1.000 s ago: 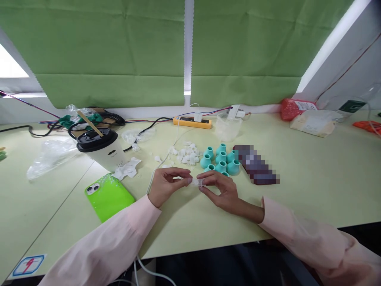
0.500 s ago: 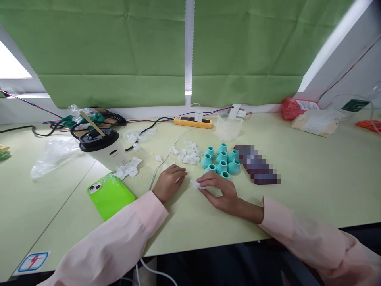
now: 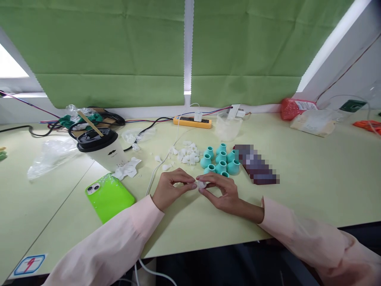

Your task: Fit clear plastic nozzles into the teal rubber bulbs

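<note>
Between the thumb and fingers of my right hand (image 3: 222,193) is a small translucent white piece (image 3: 202,184). My left hand (image 3: 173,187) is pinched closed right beside it, its fingertips at the piece's left side; whether they grip anything is hidden. Beyond my hands lies a pile of small white pieces (image 3: 189,154), with a few loose ones to its left. Several turquoise flask-shaped pieces (image 3: 221,167) with round open tops stand upright in a cluster just behind my right hand.
A lidded paper cup (image 3: 102,153) and a green phone (image 3: 111,198) are on the left. A dark, pixelated object (image 3: 257,165) lies right of the cluster. Behind are a yellow power strip (image 3: 192,122) and a translucent cup (image 3: 228,127). A white cable (image 3: 154,174) runs past my left hand.
My left hand has moved toward my right hand, and its fingers have closed into a pinch beside the translucent piece. My right hand still holds that piece in nearly the same place.
</note>
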`<action>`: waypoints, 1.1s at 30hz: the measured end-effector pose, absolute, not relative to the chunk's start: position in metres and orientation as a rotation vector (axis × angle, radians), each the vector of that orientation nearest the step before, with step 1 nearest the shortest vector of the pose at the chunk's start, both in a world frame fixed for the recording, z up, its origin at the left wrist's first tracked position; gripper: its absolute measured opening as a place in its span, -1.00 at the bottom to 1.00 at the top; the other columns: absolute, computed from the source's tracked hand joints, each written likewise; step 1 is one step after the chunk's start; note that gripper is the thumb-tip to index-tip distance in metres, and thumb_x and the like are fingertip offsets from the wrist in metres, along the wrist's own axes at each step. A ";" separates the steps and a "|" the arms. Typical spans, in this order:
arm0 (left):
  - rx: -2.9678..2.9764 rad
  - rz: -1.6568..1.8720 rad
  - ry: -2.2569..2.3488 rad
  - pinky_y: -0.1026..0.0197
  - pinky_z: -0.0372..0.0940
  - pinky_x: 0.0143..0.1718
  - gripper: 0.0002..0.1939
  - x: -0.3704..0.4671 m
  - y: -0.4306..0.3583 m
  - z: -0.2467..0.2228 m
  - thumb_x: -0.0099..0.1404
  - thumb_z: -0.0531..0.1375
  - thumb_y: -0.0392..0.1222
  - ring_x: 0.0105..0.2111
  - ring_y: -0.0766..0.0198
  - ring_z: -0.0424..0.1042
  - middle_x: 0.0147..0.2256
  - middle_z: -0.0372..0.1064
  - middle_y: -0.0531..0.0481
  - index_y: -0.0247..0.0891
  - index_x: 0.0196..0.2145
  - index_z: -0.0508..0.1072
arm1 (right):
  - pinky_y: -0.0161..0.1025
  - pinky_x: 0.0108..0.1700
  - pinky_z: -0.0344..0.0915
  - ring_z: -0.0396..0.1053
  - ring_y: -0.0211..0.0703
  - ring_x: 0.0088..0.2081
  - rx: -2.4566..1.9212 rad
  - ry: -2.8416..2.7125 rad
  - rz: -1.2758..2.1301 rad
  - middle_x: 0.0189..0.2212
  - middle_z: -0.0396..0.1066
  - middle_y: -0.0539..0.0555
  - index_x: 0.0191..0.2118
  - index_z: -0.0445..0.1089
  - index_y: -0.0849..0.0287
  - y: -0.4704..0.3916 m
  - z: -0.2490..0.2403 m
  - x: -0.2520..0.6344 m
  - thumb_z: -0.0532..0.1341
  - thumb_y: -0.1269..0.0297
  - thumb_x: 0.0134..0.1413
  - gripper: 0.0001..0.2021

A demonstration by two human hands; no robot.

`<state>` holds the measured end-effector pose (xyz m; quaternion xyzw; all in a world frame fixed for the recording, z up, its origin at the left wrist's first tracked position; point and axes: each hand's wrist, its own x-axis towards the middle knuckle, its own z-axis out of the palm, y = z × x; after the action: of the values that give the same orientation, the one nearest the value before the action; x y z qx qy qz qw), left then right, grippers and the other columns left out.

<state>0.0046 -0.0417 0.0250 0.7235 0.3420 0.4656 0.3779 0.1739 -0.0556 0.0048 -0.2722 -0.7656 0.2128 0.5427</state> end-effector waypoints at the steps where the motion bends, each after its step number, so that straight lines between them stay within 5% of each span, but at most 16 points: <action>1: 1.787 1.136 0.868 0.22 0.30 -0.42 -0.90 0.003 -0.040 0.025 -0.06 0.24 -0.28 -0.47 0.30 0.36 -0.48 0.40 -0.09 -0.31 -0.49 0.49 | -0.31 -0.42 0.42 0.33 -0.22 -0.30 -0.646 -1.809 0.537 -0.33 0.36 0.06 -0.21 0.31 0.13 -0.056 0.005 0.174 0.18 0.55 -0.19 -0.67; 13: 1.826 0.910 0.799 0.21 0.26 -0.33 -0.89 -0.004 -0.035 0.030 0.04 0.17 -0.27 -0.40 0.30 0.32 -0.43 0.36 -0.09 -0.32 -0.43 0.46 | -0.29 -0.40 0.43 0.32 -0.22 -0.28 -0.625 -1.814 0.671 -0.32 0.35 0.05 -0.20 0.30 0.12 -0.056 0.005 0.178 0.18 0.54 -0.18 -0.66; 27: 2.412 1.118 0.691 0.21 0.22 -0.39 -0.90 -0.004 -0.035 0.029 0.07 0.13 -0.29 -0.46 0.31 0.23 -0.53 0.39 -0.06 -0.28 -0.46 0.45 | -0.32 -0.42 0.42 0.33 -0.23 -0.32 -0.695 -1.853 0.572 -0.34 0.36 0.07 -0.21 0.32 0.15 -0.056 0.010 0.178 0.17 0.48 -0.15 -0.72; 33: 2.234 0.858 0.753 0.29 0.22 -0.45 -0.90 -0.008 -0.036 0.034 0.07 0.13 -0.24 -0.47 0.34 0.25 -0.56 0.33 -0.02 -0.27 -0.48 0.44 | -0.33 -0.42 0.41 0.33 -0.25 -0.33 -0.648 -1.927 0.695 -0.36 0.36 0.05 -0.21 0.31 0.15 -0.056 0.014 0.181 0.16 0.47 -0.14 -0.72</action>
<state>-0.0080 -0.0355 0.0336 0.8462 0.2854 0.3249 0.3114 0.1806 -0.0559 0.0139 -0.2652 -0.7884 0.2846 0.4765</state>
